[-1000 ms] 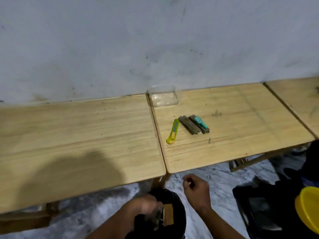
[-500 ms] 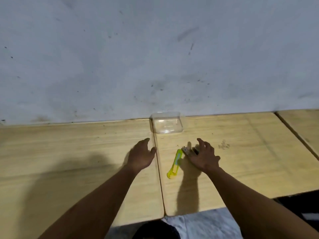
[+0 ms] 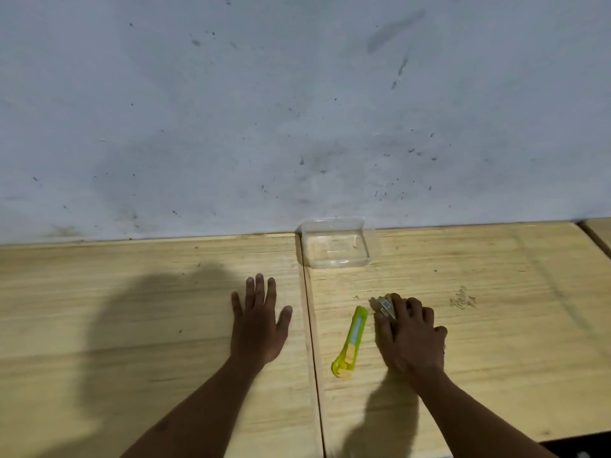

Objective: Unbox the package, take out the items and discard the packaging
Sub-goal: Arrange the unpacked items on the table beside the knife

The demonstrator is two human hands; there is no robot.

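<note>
The person stands at two pale wooden desks pushed side by side against a scuffed grey wall, with a narrow seam running between them. The left hand lies palm down on the left desk, just beside the seam. Its fingers are straight and slightly spread, released and holding nothing.

The right hand is on the right desk, with its fingers curled down over the small brown bars and the thumb along their near side, grasping them against the wood. Only the far ends of the bars stick out past the fingertips, and one shows a tiny blue and white label. The rest is hidden under the hand, so I cannot tell how many there are.

Just left of that hand, apart from it, a yellow-green utility knife lies flat on the right desk. It runs lengthwise away from the person, with its rounded end nearest them.

Farther back, right up against the wall and just right of the seam, sits a clear plastic container, open side up. A faint pen scribble marks the wood to the right of the grasping hand. The person's shadow falls across the left desk.
</note>
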